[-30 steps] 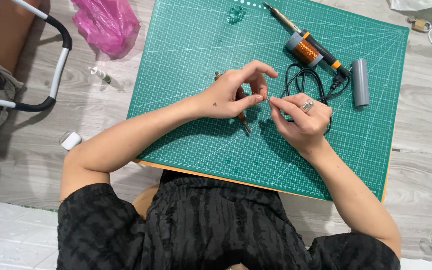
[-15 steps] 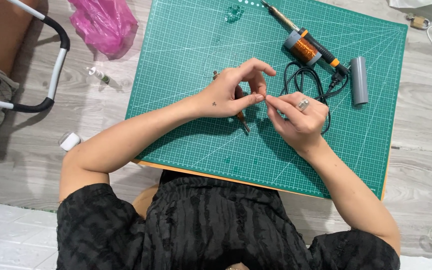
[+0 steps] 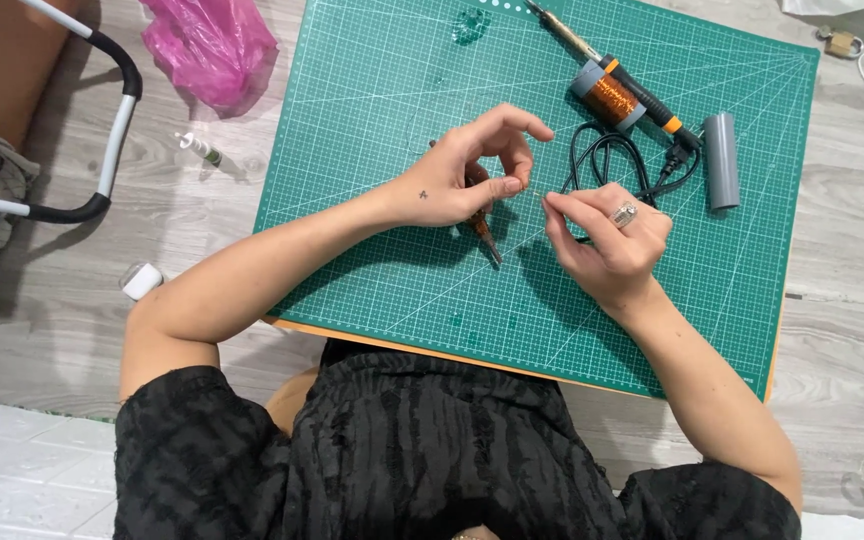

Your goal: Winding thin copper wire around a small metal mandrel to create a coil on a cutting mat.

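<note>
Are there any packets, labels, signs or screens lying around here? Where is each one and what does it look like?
Crumpled pink plastic bag: on the grey wooden floor, upper left, beside the green cutting mat.
Small white tube with a dark band: on the floor below the bag; whether the band is a label is too small to tell.
No signs or screens in view.

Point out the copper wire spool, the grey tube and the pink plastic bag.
copper wire spool (image 3: 610,97), head view, on the wound copper wire.
grey tube (image 3: 721,160), head view, middle of its side.
pink plastic bag (image 3: 214,47), head view, centre of the crumpled bag.
</note>
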